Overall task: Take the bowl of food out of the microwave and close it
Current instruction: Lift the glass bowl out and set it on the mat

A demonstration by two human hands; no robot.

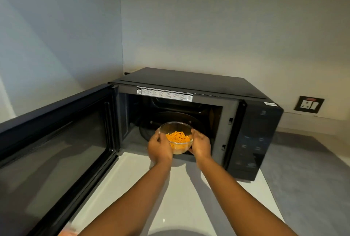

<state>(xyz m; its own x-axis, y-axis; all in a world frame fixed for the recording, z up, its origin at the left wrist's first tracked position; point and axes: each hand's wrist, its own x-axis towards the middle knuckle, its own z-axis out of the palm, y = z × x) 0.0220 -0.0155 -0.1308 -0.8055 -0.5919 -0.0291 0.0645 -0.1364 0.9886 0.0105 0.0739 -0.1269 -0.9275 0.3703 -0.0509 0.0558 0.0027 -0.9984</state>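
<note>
Two hands cup a clear glass bowl point(177, 138) of orange food at the mouth of the black microwave point(198, 122): left hand point(159, 147) wraps the bowl's 9 o'clock side, right hand point(201, 145) its 3 o'clock side, fingers curled against the glass, likely to keep it level. Bowl sits just in front of the turntable point(170, 118), about over the cavity sill. Door point(56, 141) stands swung wide at 9 o'clock, not yet closed, leaving the white counter point(180, 197) at 6 o'clock free for setting down.
</note>
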